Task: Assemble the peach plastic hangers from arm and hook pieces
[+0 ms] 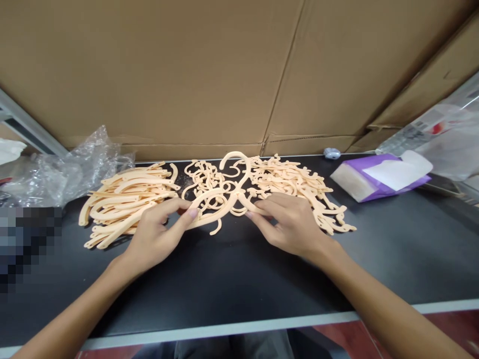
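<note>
A cream plastic folding hanger [246,174] is held up over the table, its hook upward and its arms spread to both sides. My left hand [159,234] pinches the left arm pieces between thumb and fingers. On the other side, my right hand [290,224] grips the right arm, whose outer part the fingers hide. Long curved hanger arms [125,192] lie heaped beside my left hand. Behind the hanger is a loose pile of small hooks [202,172], partly covered by it. More cream plastic pieces [295,179] are heaped behind my right hand.
Tall cardboard [168,75] walls off the back of the black table [224,284]. Crumpled clear plastic [75,167] sits at the left. A purple tissue pack [374,177] and a small grey-blue object [332,153] are at the right, near clear plastic bags [441,134].
</note>
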A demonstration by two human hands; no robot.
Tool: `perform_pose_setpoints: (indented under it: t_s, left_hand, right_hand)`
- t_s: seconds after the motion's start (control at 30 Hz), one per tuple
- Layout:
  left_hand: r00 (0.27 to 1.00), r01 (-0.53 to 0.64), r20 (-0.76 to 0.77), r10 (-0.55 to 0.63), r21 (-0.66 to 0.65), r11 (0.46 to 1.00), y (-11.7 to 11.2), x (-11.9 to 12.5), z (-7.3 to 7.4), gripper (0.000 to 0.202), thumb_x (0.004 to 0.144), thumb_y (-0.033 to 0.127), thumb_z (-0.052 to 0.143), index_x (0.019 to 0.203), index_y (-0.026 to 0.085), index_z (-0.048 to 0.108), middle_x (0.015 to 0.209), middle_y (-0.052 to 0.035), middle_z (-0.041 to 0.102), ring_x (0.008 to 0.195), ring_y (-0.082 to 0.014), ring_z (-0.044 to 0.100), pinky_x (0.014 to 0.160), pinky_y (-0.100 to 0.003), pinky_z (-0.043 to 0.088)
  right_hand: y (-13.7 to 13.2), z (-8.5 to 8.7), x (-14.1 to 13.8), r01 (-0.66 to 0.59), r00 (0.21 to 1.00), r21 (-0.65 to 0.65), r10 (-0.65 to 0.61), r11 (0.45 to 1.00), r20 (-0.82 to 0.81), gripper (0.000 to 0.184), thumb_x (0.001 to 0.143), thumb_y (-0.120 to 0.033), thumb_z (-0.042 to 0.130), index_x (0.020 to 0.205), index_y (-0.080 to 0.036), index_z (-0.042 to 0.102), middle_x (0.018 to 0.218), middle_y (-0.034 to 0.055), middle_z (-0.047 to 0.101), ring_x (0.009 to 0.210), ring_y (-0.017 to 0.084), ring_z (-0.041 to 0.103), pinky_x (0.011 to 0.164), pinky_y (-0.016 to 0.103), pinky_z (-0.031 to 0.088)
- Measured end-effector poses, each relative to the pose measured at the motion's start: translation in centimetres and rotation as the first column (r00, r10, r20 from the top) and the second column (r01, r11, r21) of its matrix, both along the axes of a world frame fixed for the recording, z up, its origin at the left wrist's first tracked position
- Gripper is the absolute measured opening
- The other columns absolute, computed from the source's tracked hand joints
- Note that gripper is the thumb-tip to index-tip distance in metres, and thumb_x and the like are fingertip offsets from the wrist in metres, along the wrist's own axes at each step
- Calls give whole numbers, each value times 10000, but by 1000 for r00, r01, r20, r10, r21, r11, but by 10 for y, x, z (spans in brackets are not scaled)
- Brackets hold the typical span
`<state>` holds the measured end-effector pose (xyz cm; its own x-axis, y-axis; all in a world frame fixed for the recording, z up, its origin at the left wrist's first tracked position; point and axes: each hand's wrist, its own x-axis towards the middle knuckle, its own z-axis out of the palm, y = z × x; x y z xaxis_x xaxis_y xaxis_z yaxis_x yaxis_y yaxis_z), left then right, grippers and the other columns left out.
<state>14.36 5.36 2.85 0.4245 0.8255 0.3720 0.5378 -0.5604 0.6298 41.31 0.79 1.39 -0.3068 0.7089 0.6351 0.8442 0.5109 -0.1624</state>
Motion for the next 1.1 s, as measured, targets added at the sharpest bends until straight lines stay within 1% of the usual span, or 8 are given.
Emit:
perform_pose_setpoints:
  t_s: [0.17,0.4,0.47,0.53,0.6,0.77,0.9,1.1]
  left_hand:
    - [893,-78,423,152,-186,979,11,-4,1,168,905,380,570,852,221,580,795,-18,643,715,-164,614,669,-305,525]
    - [731,-126,633,255,-242,962,21,-17,14,166,829,273,614,975,261,536,962,-34,667,921,-189,653,815,-408,553]
    - [805,-259,548,229,-23,966,20,-21,14,363,840,286,647,1180,295,520,1173,-43,638,1107,-219,618,935,-455,513]
    - [909,-342,336,245,270,900,17,-24,13,475,860,314,659,1302,286,485,1338,-61,561,1256,-263,537,1046,-485,440]
    - [970,-240,79,229,441,865,14,-24,10,450,888,320,632,1314,243,508,1341,-83,575,1253,-279,545,1067,-471,430]
    - [948,151,-306,-88,189,970,9,-17,-1,201,991,314,467,1050,219,634,942,-16,726,827,-171,687,742,-288,517]
    - [928,177,-341,-148,55,983,6,-12,-6,224,1001,334,442,974,225,636,859,13,717,720,-144,661,655,-247,469]
    - [924,184,-342,-173,-3,983,4,-14,2,269,1000,375,458,950,209,664,889,2,722,752,-151,659,682,-250,457]
  right_hand:
    - [2,1,1,100,986,0,-99,995,-135,332,906,-289,564,591,-216,488,565,8,550,548,140,468,558,300,327]
    - [7,10,16,262,939,103,-229,960,-257,448,902,-316,592,551,-223,329,499,-24,417,498,124,379,528,309,278]
    - [7,10,20,219,954,113,-188,969,-234,399,897,-315,608,565,-224,407,521,-12,495,513,135,441,547,312,320]
    - [7,9,24,172,970,118,-147,978,-196,306,889,-323,629,619,-227,522,573,7,587,549,157,514,578,320,371]
    - [8,8,26,147,977,120,-125,982,-175,227,881,-335,644,681,-234,605,633,28,654,600,184,579,608,333,412]
    - [10,6,28,110,991,124,-98,986,-95,167,875,-323,655,732,-237,665,729,43,711,700,212,626,689,357,449]
    - [13,6,28,124,992,97,-123,988,-7,188,890,-290,634,716,-228,666,691,36,676,722,217,591,758,393,412]
    - [14,6,27,90,990,173,-69,981,-122,122,882,-260,664,769,-214,664,747,41,692,752,212,612,764,385,454]
